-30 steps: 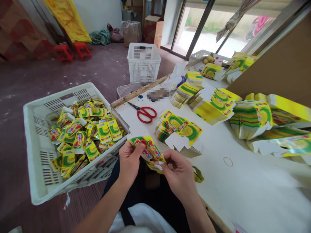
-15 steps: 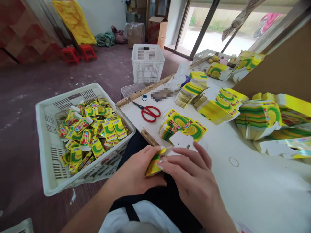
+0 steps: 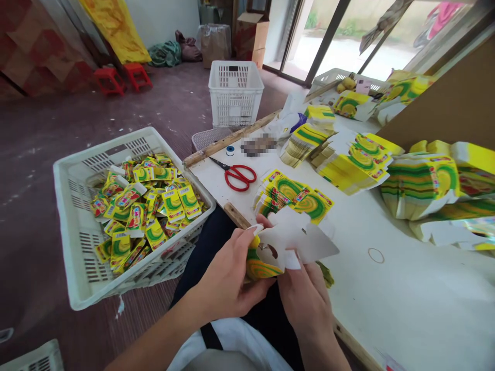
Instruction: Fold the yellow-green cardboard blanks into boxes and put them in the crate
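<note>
My left hand point(image 3: 226, 275) is closed round a partly folded yellow-and-green carton point(image 3: 263, 269), thumb on its upper edge, above my lap at the table's front edge. A cut-out hole shows in its white inner side. My right hand point(image 3: 305, 296) pinches a white-sided card blank point(image 3: 315, 245) with a small slot, held against the carton's right side. Whether blank and carton are one piece, I cannot tell. A bit of yellow-green point(image 3: 326, 274) shows beyond the right fingers. Just behind the hands, a fanned pile of printed carton blanks point(image 3: 292, 193) lies on the table.
Red-handled scissors point(image 3: 237, 178) and a small blue-topped spool point(image 3: 230, 150) lie left on the white table point(image 3: 406, 299). Stacks of carton blanks point(image 3: 356, 162) stand farther right, near a rubber band point(image 3: 376, 255). At my left, a white crate point(image 3: 65, 221) holds many small filled cartons.
My right hand has lowered and turned, its spread fingers now closed on the white-sided blank. That blank now stands out wide to the right. The left hand keeps its hold on the carton.
</note>
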Motion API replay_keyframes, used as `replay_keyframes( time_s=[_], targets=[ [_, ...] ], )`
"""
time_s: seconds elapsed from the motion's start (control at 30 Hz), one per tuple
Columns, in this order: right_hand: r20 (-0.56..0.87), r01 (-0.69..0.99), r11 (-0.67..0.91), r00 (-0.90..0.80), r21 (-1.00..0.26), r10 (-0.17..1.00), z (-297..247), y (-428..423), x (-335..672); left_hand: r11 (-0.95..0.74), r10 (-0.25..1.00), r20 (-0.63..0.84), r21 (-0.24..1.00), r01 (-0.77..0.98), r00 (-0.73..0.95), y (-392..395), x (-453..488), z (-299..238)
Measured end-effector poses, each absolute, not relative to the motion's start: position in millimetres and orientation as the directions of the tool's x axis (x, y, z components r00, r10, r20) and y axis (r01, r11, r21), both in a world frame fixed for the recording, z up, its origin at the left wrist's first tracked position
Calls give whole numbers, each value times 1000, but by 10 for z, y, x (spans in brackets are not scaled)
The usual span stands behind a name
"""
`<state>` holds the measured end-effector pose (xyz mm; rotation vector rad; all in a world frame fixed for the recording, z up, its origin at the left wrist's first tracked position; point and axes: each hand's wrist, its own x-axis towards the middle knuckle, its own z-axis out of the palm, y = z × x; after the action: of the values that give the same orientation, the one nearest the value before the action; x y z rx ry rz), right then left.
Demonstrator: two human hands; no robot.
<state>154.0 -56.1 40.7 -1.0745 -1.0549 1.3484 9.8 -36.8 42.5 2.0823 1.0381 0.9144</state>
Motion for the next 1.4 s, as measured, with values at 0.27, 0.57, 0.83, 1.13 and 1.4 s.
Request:
replay_keyframes(
  time_s=[0.27,0.57,0.83,1.13,1.4],
  targets=[
    [-190,-340,-257,-217,-905,957,368,-484,1572,-576,797,345,682,451,496,-345,85,357],
    [373,339,490,-355,-803,857,413,-558,1730,-543,772,276,754,369,572,-379,139,335],
    [208,40,212,-93,-976,974,308,-561,1587,-480,821,253,792,377,512,-368,25,313],
    [294,190,323,-166,-927,941,259,-537,1577,-480,817,196,752,452,542,-323,46,304],
    [311,300,308,-39,-903,950,275,-483,1585,-550,816,388,750,367,428,-325,65,243]
  ],
)
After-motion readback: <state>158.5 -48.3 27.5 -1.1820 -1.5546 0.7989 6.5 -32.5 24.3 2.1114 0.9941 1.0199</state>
